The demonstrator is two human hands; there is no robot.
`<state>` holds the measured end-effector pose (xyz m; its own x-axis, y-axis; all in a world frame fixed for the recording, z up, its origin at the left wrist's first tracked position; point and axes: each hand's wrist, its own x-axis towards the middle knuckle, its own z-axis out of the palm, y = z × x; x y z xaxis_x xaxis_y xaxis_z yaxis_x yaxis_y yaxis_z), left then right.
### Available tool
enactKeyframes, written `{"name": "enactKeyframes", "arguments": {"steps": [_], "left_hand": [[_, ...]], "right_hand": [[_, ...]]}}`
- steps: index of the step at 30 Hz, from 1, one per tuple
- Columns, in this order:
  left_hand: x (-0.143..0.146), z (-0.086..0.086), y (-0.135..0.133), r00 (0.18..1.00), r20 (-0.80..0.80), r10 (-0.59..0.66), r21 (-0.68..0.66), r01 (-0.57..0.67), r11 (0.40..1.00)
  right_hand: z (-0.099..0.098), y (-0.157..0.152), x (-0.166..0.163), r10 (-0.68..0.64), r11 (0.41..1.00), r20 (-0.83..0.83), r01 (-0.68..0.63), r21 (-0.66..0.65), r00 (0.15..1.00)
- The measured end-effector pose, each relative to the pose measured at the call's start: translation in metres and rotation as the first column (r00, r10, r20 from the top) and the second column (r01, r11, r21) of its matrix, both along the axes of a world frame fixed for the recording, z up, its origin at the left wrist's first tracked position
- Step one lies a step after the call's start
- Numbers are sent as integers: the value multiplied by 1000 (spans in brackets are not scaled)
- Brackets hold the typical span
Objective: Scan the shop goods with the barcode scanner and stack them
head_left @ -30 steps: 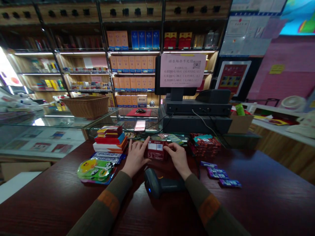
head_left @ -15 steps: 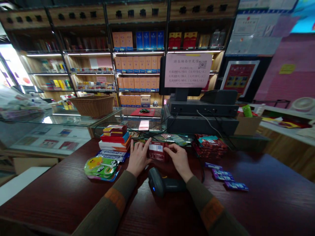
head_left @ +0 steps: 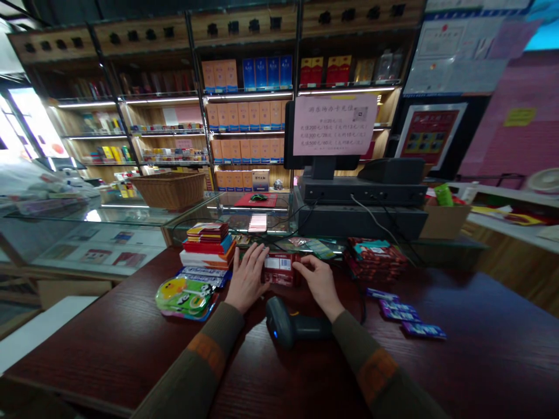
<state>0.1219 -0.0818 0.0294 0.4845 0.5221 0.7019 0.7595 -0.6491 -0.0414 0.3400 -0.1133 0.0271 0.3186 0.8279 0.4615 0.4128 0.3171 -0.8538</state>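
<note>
A small dark red box point(head_left: 278, 270) with a white barcode label stands on the brown table between my hands. My right hand point(head_left: 321, 283) pinches its right edge with thumb and fingertips. At the box's left end is my left hand point(head_left: 247, 276), fingers stretched out and thumb low beside the box; whether it presses on the box is hard to see. Just in front of the box lies a black barcode scanner point(head_left: 283, 323), a blue light showing on its head. Left of my left hand are a stack of red, orange and white boxes point(head_left: 207, 253) and a green cartoon package point(head_left: 187, 295).
Purple-blue packets point(head_left: 399, 311) lie on the right of the table, with a pile of dark red packets point(head_left: 375, 259) behind them. A cash register terminal point(head_left: 360, 195) stands at the back on a glass counter, a wicker basket point(head_left: 170, 189) to its left. Stocked shelves line the wall.
My left hand's fingers have come closer together and its raised index finger has lowered. The red box and my right hand stay nearly in place. The view has shifted slightly.
</note>
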Motion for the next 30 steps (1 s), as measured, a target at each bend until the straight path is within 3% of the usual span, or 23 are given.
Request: {"name": "enactKeyframes", "arguments": {"steps": [19, 25, 30], "left_hand": [[-22, -4, -2, 997, 15, 70, 10, -70, 997], [-29, -5, -2, 988, 40, 146, 25, -147, 989], [-31, -4, -4, 984, 59, 166, 22, -168, 986]], "right_hand": [[0, -3, 0, 252, 966, -91, -256, -37, 963], [-6, -11, 20, 200, 979, 162, -190, -76, 966], [-6, -29, 42, 220, 974, 411, -175, -144, 885]]}}
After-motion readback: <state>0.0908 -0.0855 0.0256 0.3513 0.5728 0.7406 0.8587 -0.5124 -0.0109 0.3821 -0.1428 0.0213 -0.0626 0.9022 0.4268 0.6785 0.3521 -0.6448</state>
